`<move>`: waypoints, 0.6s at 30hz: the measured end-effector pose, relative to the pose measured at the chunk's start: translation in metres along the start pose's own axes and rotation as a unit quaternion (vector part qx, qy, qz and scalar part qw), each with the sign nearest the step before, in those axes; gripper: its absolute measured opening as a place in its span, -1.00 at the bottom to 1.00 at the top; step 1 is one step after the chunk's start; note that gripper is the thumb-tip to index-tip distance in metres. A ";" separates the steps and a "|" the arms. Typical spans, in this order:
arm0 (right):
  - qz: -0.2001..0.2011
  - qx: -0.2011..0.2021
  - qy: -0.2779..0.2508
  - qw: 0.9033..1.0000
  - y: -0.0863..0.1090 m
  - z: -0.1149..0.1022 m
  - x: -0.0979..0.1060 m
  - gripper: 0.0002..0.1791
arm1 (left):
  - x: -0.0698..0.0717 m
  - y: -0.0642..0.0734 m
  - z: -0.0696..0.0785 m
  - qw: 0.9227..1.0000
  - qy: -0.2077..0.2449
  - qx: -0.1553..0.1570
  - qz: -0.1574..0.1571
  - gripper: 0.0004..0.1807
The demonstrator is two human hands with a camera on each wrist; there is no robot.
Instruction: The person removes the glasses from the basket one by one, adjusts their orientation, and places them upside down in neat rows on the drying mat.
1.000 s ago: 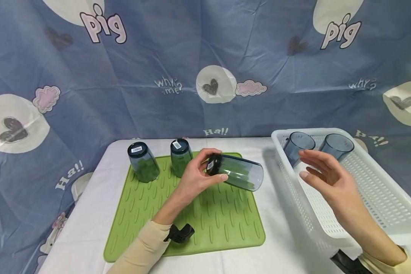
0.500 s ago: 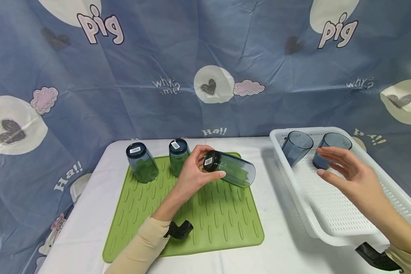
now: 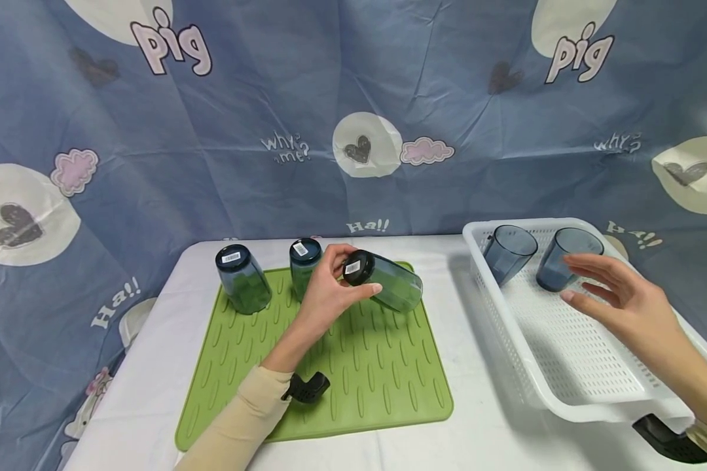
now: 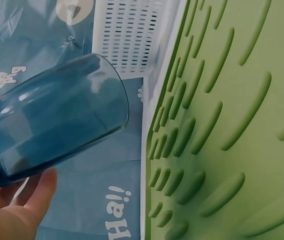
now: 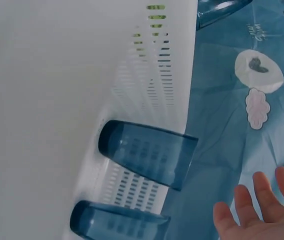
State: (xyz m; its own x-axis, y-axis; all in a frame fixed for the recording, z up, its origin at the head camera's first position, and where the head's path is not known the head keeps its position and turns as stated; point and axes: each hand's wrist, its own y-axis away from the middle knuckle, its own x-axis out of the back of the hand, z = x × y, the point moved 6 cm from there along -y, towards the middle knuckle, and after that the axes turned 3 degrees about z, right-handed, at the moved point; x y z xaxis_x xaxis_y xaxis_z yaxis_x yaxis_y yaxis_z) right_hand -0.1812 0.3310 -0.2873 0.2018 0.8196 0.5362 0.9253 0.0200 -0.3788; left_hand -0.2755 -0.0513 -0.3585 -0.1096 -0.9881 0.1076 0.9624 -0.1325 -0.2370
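My left hand (image 3: 324, 288) grips a blue glass tumbler (image 3: 396, 284) by its thick dark base. The tumbler is tilted, mouth down to the right, over the green drying mat (image 3: 383, 386); in the left wrist view the tumbler (image 4: 62, 115) lies between thumb and fingers. Two more tumblers stand upside down on the mat, a left one (image 3: 244, 281) and a right one (image 3: 304, 265) partly behind my left hand. Above the white basket (image 3: 539, 366) my right hand (image 3: 630, 301) hovers with fingers apart and nothing in it. Inside, a left tumbler (image 3: 507, 255) and a right tumbler (image 3: 562, 258) stand mouth up.
A white cloth (image 3: 412, 445) covers the table under mat and basket. Behind it hangs a blue printed curtain (image 3: 271, 196). The basket's raised rim and perforated wall stand to the right of the mat.
My left hand has drawn the tumbler leftward over the mat, tipping its mouth further down. My right hand has moved right, away from the tumblers in the basket.
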 end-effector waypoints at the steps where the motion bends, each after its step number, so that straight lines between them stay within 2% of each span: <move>1: -0.001 -0.003 0.004 1.000 0.000 0.001 0.001 -0.41 | 0.000 -0.001 0.000 1.000 -0.002 -0.002 0.002 -0.21; 8: -0.012 -0.029 0.002 1.000 0.004 0.010 0.002 -0.45 | -0.001 -0.006 0.000 1.000 -0.024 -0.010 0.013 -0.24; 18: -0.016 -0.034 -0.018 0.999 0.011 0.020 0.000 -0.47 | -0.002 -0.011 -0.005 0.997 -0.061 -0.007 0.035 -0.27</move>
State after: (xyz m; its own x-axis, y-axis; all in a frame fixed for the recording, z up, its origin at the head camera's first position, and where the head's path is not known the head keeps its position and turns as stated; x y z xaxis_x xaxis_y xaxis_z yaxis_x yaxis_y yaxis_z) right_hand -0.1776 0.3424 -0.3069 0.1607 0.8390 0.5198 0.9510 0.0092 -0.3089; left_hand -0.2868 -0.0487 -0.3614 -0.0096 -0.9782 0.2074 0.9631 -0.0648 -0.2612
